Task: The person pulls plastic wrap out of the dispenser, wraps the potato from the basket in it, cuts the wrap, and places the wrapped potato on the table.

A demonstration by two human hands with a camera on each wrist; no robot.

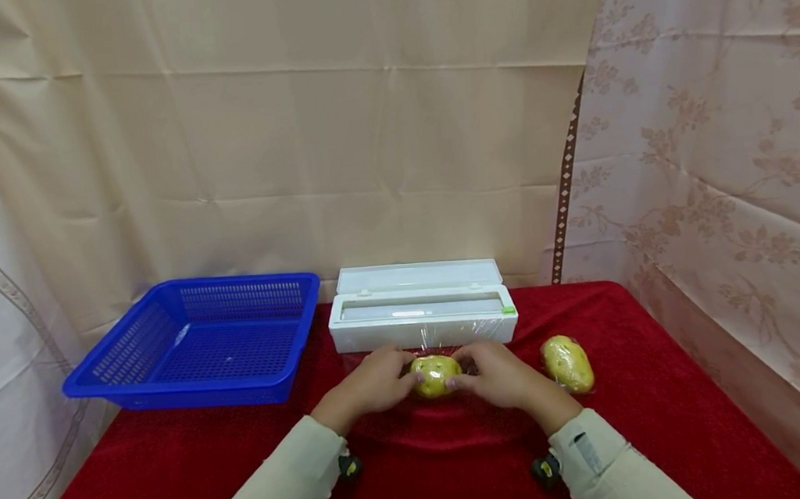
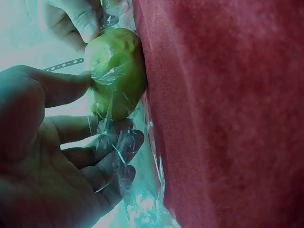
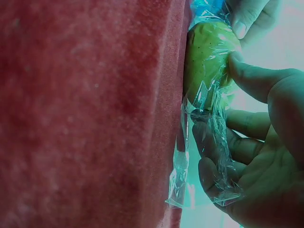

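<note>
Between both hands a yellow potato (image 1: pixel 435 376) rests on the red cloth, with clear cling film (image 2: pixel 113 78) over it. My left hand (image 1: pixel 377 380) grips its left end, thumb on the near side and fingers curled around the end behind the film. At the opposite end, my right hand (image 1: pixel 498 375) holds it the same way. Loose film (image 3: pixel 179 171) hangs past the fingers in both wrist views. Just behind stands a white cling film dispenser (image 1: pixel 424 332), its lid raised, with film stretching from its front toward the potato.
A second potato (image 1: pixel 567 364), wrapped in film, lies to the right on the red tablecloth (image 1: pixel 667 416). On the left stands a blue plastic basket (image 1: pixel 193 394) with perforated walls. A beige curtain (image 1: pixel 280 157) hangs behind the table.
</note>
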